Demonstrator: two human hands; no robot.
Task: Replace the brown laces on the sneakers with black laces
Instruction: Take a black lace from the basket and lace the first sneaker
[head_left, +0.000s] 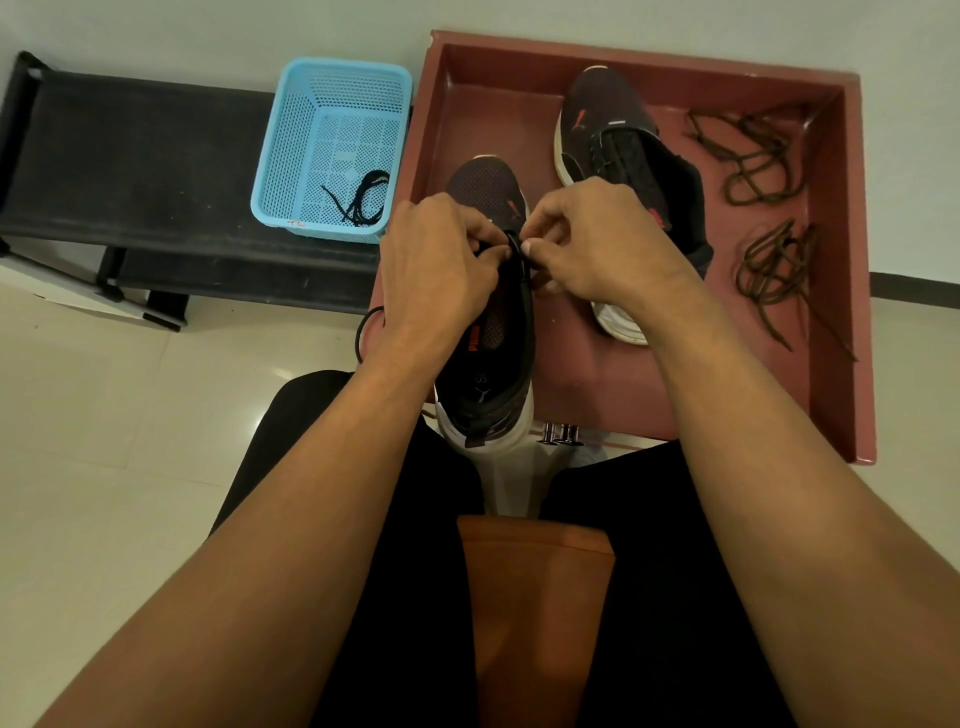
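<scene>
A dark sneaker (485, 187) stands in front of me, toe pointing away, heel near my knees. My left hand (441, 260) and my right hand (597, 244) meet over its tongue, and each pinches a black lace (517, 247) between thumb and fingertips. A loop of that lace (363, 327) hangs out to the left below my left wrist. A second dark sneaker (618, 150) with a black lace threaded in it lies further right in the red tray (836, 260). Two brown laces (753, 156) (774, 270) lie bundled at the tray's right side.
A blue plastic basket (332, 145) holding another black lace (363, 200) stands on a black bench (135, 166) to the left of the tray. Pale floor tiles (104, 441) lie at the lower left. My legs fill the lower middle.
</scene>
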